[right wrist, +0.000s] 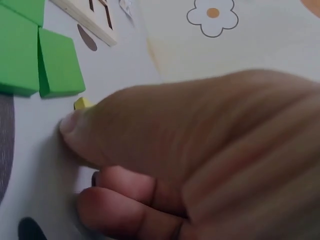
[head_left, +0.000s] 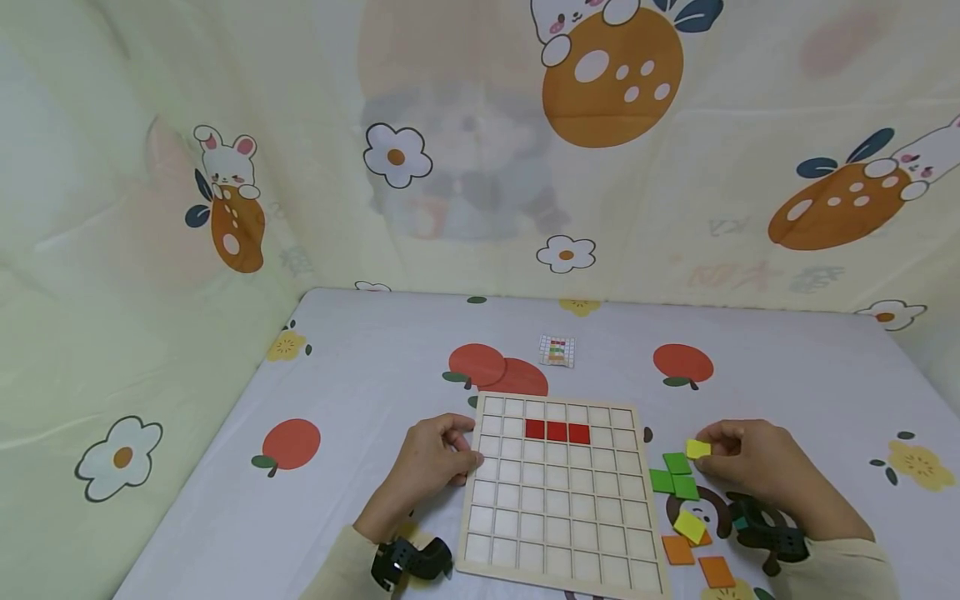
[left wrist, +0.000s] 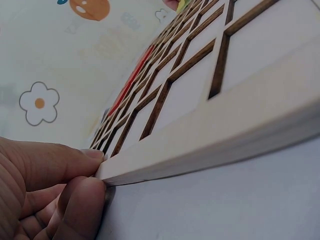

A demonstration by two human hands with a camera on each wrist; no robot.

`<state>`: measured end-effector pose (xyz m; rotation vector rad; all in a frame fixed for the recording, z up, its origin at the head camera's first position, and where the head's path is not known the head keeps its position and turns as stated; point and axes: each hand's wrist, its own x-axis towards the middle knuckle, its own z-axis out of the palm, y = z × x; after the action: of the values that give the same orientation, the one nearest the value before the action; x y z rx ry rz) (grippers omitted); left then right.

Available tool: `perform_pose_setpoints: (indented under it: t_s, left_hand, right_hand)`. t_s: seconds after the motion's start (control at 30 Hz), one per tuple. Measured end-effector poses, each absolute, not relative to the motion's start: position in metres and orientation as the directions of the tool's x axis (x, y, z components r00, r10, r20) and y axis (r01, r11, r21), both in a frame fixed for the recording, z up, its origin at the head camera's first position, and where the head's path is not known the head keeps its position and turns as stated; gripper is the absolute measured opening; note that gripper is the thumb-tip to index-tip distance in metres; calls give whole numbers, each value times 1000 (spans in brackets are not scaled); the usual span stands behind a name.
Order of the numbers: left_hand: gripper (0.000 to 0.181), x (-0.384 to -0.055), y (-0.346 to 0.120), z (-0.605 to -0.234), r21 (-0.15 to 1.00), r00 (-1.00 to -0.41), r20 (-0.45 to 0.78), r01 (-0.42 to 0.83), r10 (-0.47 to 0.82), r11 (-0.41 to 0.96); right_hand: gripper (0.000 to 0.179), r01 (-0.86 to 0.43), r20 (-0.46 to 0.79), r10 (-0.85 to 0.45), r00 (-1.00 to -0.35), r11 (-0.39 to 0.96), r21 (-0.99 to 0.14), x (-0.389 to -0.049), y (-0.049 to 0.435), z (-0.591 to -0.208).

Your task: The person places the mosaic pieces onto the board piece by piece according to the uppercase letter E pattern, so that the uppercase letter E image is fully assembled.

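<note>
A wooden grid board (head_left: 557,500) lies on the table, with three red square tiles (head_left: 557,431) in a row in its second row from the far side. My left hand (head_left: 431,454) holds the board's left edge between thumb and fingers; the left wrist view shows the thumb (left wrist: 60,162) at the frame's rim. To the right of the board, my right hand (head_left: 750,458) pinches a yellow square tile (head_left: 698,449). In the right wrist view the thumb hides most of that tile (right wrist: 82,103). Three green tiles (head_left: 676,463) lie beside the pinched one.
Nearer the front, another yellow tile (head_left: 689,527) overlaps an orange tile (head_left: 702,538), with more orange tiles (head_left: 717,572) around. A small printed pattern card (head_left: 557,351) lies beyond the board. A patterned curtain (head_left: 465,208) stands behind the fruit-printed tablecloth (head_left: 360,392).
</note>
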<state>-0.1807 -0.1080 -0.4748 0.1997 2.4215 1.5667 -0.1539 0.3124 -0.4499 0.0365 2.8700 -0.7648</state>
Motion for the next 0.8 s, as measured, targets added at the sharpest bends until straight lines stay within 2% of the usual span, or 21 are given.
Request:
perform_pose_setpoints:
  t_s: [0.4,0.63,0.8]
  left_hand:
    - [44,-181,-108,-474,904,-958,-118,5,260,428]
    - [44,-181,-109,-475,901,-959,-114,9,258,435]
    - [44,-181,-108,-475,901,-959,-112,13,261,434]
  right_hand:
    - [35,77,-120,17,-993,853,-516,-151,300,-449]
    - [32,-5,-46,-35,-998,846,-533,-152,286,-447]
    - [32,-24,-47,-62,-997,821,-570,-153,272,-445]
